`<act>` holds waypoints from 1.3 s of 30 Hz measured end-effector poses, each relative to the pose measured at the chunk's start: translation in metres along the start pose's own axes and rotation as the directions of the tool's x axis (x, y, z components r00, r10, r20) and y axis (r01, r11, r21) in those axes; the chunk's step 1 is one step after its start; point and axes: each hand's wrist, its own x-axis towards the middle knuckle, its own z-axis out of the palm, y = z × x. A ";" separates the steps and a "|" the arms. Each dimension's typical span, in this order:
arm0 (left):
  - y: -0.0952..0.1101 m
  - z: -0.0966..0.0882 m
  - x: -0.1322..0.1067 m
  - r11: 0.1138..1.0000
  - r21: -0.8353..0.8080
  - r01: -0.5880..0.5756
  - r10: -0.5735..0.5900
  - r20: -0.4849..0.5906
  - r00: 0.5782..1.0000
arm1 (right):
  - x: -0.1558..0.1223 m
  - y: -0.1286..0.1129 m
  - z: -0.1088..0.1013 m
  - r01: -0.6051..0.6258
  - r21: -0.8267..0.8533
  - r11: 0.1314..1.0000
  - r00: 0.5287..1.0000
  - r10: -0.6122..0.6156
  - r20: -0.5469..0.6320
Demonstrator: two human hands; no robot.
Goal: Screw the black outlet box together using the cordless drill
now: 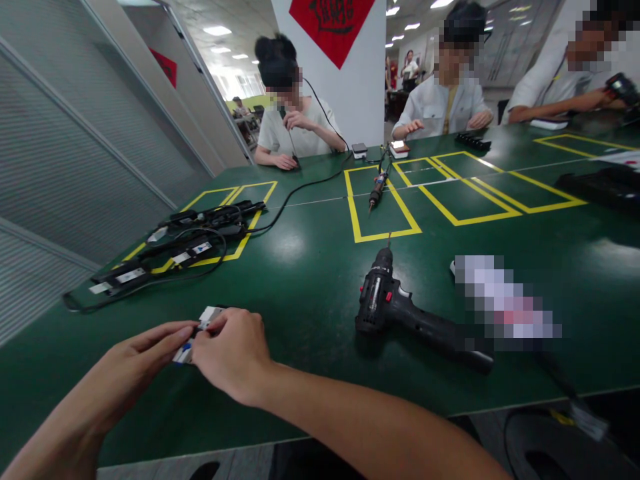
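Note:
Just above the table, both hands meet on a small white part with blue spots (184,353), much of which their fingers cover. My left hand (145,353) reaches in from the left, its fingers pressed together against the part's side. From the right, my right hand (233,353) is closed over the part, thumb and index finger pinching it near a white end (210,315). What lies between the fingertips is hidden. To the right of my hands, a black cordless drill (387,293) rests on its side with its bit pointing away from me.
Black strips and cables (200,233) are heaped at the left on the green table (300,300). A second drill-like tool (379,190) sits inside a yellow taped box. A blurred, pixelated object (505,300) lies right. People sit across the table.

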 end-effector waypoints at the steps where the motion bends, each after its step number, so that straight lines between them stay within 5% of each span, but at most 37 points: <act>1: -0.001 -0.001 0.001 0.999 -0.029 0.015 -0.014 0.047 0.999 | 0.001 0.000 0.000 -0.014 0.015 1.000 1.000 0.014 0.001; 17: 0.011 -0.009 0.008 0.968 -0.180 0.176 -0.124 0.268 0.955 | 0.011 -0.003 -0.009 -0.160 0.091 0.983 0.986 0.156 0.052; 39: 0.017 -0.009 0.008 0.977 -0.155 0.145 -0.087 0.328 0.941 | 0.003 -0.008 -0.015 -0.262 0.129 0.956 0.964 0.265 -0.005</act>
